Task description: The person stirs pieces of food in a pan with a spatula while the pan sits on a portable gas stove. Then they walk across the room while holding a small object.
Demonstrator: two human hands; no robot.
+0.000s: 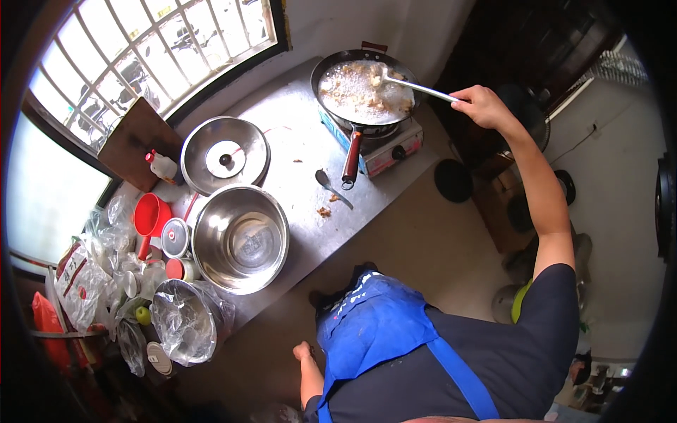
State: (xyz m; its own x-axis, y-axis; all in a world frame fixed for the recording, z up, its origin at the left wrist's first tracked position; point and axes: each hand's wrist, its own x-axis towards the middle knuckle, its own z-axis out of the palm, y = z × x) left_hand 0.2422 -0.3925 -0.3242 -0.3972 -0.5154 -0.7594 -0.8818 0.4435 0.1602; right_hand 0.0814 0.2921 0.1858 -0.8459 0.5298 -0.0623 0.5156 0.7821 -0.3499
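Observation:
My right hand (pixel 479 106) is closed round the light handle of a long ladle (pixel 416 87). The ladle's head rests among browned pieces in a wok (pixel 319 95) of bubbling, foamy liquid. The wok stands on a portable gas stove (pixel 384 156), its red-brown handle pointing toward the near edge of the metal table. Low beside my blue apron (pixel 381 317) hangs my left hand (pixel 304 350), away from the table, fingers curled in and nothing seen in them. A dark spoon (pixel 331 187) lies below the wok handle near some brown crumbs (pixel 324 211).
Left of the stove on the metal table (pixel 303 240) are a large steel bowl (pixel 278 243), a steel pan with a lid (pixel 194 158), a red dipper (pixel 149 211) and a white bottle (pixel 166 168). Plastic bags (pixel 92 282) crowd the far left. A barred window (pixel 162 56) borders the table's back.

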